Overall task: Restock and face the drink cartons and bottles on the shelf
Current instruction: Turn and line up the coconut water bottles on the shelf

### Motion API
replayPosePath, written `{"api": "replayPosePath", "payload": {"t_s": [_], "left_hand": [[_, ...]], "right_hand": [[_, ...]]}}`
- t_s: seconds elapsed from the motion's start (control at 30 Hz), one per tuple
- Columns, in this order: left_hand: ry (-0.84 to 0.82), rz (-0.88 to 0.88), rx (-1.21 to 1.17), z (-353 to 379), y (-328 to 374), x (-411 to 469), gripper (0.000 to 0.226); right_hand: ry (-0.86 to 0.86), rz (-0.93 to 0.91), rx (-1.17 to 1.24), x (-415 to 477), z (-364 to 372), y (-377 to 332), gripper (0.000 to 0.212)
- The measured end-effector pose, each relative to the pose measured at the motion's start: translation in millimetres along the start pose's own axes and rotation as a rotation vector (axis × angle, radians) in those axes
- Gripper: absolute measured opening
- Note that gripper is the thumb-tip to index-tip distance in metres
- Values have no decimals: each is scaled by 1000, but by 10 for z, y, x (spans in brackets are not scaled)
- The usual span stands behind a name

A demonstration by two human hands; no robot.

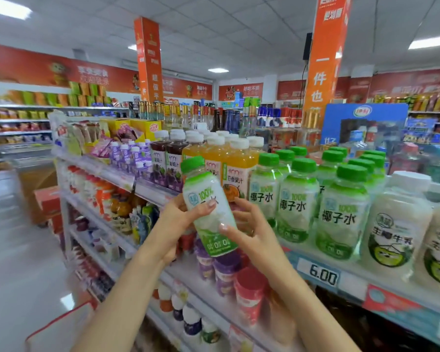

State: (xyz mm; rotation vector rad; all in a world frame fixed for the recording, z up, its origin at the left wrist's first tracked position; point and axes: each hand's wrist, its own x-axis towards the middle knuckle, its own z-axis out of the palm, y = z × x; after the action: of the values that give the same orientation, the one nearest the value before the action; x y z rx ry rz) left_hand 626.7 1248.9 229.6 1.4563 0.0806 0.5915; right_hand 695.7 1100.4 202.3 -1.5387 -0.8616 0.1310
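Observation:
A coconut water bottle (208, 207) with a green cap and white-green label is tilted in front of the top shelf (353, 280). My left hand (178, 219) grips its left side, thumb across the label. My right hand (249, 227) holds its right side, thumb on the lower label and fingers behind. Several matching green-capped coconut water bottles (297, 201) stand in rows on the shelf to the right. Orange juice bottles (235, 168) and dark grape juice bottles (169, 163) stand to the left of them.
White coconut milk bottles (396, 224) stand at the shelf's far right above a 6.00 price tag (321, 275). Lower shelves hold purple and red cups (239, 283) and small bottles. The aisle floor (18, 262) lies to the left, with a red-edged box (61, 326) near my left forearm.

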Motion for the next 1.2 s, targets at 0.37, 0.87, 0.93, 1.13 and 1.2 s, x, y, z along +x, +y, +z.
{"api": "replayPosePath", "payload": {"t_s": [0.37, 0.87, 0.93, 1.13, 1.2], "left_hand": [[27, -46, -69, -396, -107, -260, 68], [258, -239, -136, -477, -173, -96, 31], [245, -304, -167, -511, -199, -70, 33], [177, -484, -256, -564, -398, -76, 48], [175, -523, -299, -575, -442, -97, 53]], "right_hand": [[141, 6, 133, -401, 482, 394, 60], [9, -85, 97, -500, 445, 498, 87], [-2, -111, 95, -478, 414, 482, 85], [32, -191, 134, -471, 400, 476, 63], [40, -217, 131, -486, 387, 442, 55]]}}
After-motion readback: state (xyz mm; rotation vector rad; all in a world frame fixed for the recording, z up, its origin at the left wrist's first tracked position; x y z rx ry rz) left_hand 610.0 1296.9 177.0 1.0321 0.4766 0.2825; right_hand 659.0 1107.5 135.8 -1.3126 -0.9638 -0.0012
